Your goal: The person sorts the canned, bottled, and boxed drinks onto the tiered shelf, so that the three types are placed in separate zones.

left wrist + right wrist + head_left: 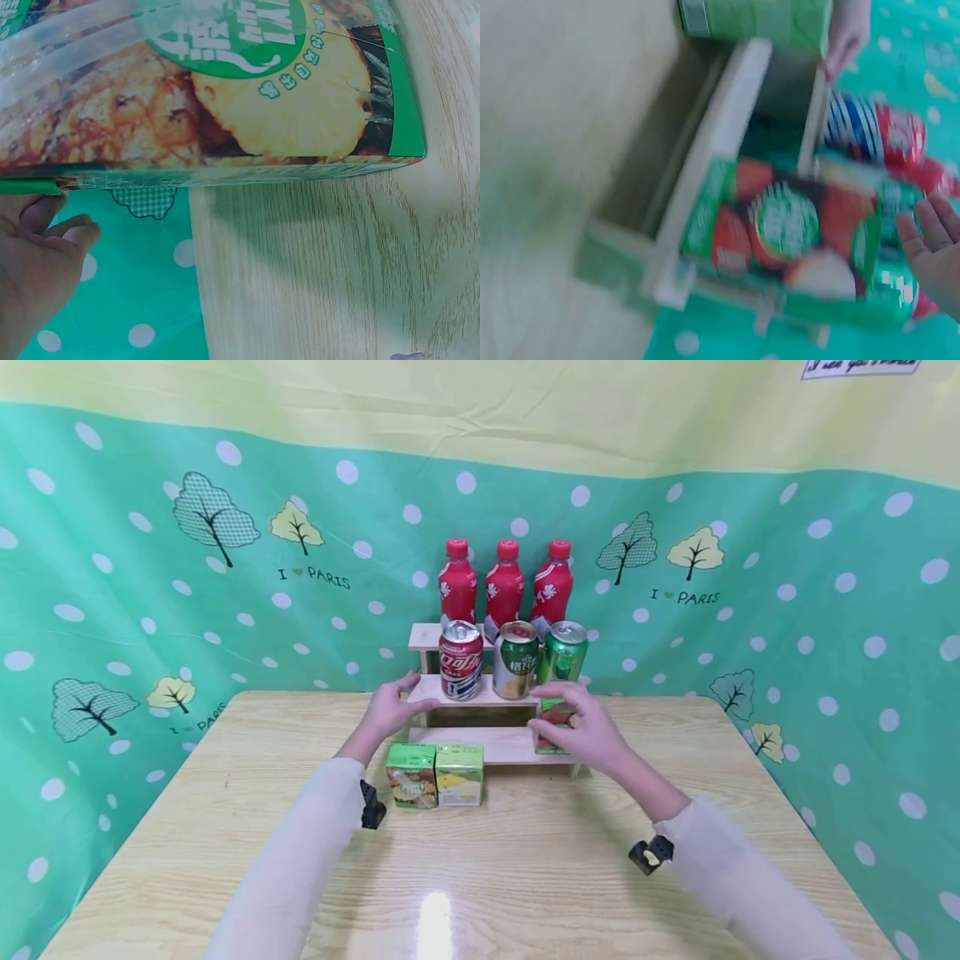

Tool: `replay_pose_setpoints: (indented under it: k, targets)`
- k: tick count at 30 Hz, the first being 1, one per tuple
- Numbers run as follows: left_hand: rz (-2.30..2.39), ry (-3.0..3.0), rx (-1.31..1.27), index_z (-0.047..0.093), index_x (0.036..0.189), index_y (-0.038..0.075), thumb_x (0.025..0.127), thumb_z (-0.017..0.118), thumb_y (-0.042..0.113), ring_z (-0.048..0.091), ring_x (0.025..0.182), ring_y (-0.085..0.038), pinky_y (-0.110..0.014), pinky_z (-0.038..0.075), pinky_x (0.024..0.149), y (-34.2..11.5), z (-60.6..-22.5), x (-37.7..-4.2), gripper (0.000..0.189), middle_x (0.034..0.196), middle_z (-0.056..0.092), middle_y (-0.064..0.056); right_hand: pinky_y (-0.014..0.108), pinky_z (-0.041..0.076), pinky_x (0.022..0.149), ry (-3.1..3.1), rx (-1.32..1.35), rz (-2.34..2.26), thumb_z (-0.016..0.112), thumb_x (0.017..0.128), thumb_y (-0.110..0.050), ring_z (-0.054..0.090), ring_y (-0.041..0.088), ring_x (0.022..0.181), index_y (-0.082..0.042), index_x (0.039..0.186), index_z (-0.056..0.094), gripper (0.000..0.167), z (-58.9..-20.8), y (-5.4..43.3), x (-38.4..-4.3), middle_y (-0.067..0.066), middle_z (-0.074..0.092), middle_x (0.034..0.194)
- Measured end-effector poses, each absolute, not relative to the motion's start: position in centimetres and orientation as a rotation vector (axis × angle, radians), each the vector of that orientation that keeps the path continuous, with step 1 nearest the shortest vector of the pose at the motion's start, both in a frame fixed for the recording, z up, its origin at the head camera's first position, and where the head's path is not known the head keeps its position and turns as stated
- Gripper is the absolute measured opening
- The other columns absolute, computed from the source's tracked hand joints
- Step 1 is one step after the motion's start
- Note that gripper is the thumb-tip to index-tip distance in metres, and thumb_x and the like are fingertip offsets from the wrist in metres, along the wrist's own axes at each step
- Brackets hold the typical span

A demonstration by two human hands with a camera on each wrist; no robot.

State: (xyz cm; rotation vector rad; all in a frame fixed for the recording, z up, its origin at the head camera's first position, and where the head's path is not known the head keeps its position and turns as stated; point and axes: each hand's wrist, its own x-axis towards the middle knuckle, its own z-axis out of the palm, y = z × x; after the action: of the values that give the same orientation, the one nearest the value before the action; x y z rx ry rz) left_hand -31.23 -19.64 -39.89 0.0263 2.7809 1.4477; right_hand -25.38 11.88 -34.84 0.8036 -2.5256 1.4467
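Observation:
My left hand (388,707) grips the left end of the middle step of a three-step wooden rack (480,745), thumb in front and fingers behind. At the rack's lower right, my right hand (592,732) hovers with thumb and fingers spread, right by a green and red juice carton (553,712). That carton (787,225) stands on the lowest step, and the right wrist view is blurred. Below my left wrist, a pineapple juice carton (411,781) and a yellow-green carton (459,777) stand side by side on the table. The pineapple carton (285,112) fills much of the left wrist view.
The middle step holds a red cola can (461,662), a green and gold can (516,664) and a green can (566,652). Three red bottles (505,587) line the top step. A dotted green curtain (315,610) hangs behind the wooden table (540,877).

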Motion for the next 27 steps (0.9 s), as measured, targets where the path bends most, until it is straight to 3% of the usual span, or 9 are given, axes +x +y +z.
replay_pose_setpoints:
  k: [5, 9, 16, 27]
  targets:
    - [1.449, 2.788, 0.034, 0.035, 0.144, 0.007, 0.08, 0.071, 0.043, 0.019, 0.144, -0.03, -0.046, 0.022, 0.117, -19.7, -39.9, -31.2, 0.081, 0.155, 0.023, -0.008, 0.046, 0.051, 0.091, -2.597, 0.865, 1.537, 0.073, 0.081, -0.02, 0.058, 0.025, 0.103, -0.011, 0.12, 0.059, 0.043, -37.2, 9.3, -24.5, 0.007, 0.06, 0.121]
    - [1.448, 2.789, 0.028, 0.035, 0.144, 0.008, 0.08, 0.071, 0.043, 0.019, 0.144, -0.03, -0.046, 0.022, 0.117, -19.7, -39.9, -31.3, 0.081, 0.155, 0.022, -0.008, 0.042, 0.049, 0.096, -2.706, 0.855, 1.574, 0.076, 0.078, -0.026, 0.055, 0.027, 0.114, -0.014, 0.127, 0.054, 0.054, -39.6, 7.2, -24.7, 0.008, 0.057, 0.126]
    - [1.419, 2.799, 0.018, 0.035, 0.144, 0.008, 0.08, 0.07, 0.045, 0.019, 0.144, -0.031, -0.047, 0.022, 0.117, -19.6, -40.0, -31.3, 0.082, 0.155, 0.022, -0.008, 0.045, 0.042, 0.105, -2.809, 0.868, 1.611, 0.079, 0.074, -0.032, 0.048, 0.027, 0.125, -0.018, 0.14, 0.041, 0.077, -42.3, 4.2, -24.9, 0.006, 0.047, 0.138]
    - [1.416, 2.794, 0.009, 0.034, 0.145, 0.01, 0.08, 0.069, 0.047, 0.019, 0.144, -0.03, -0.048, 0.023, 0.116, -19.7, -40.1, -31.4, 0.082, 0.156, 0.021, -0.006, 0.046, 0.042, 0.104, -2.816, 0.841, 1.597, 0.071, 0.083, -0.027, 0.047, 0.024, 0.128, -0.019, 0.129, 0.054, 0.05, -42.2, 2.9, -24.8, 0.002, 0.054, 0.135]
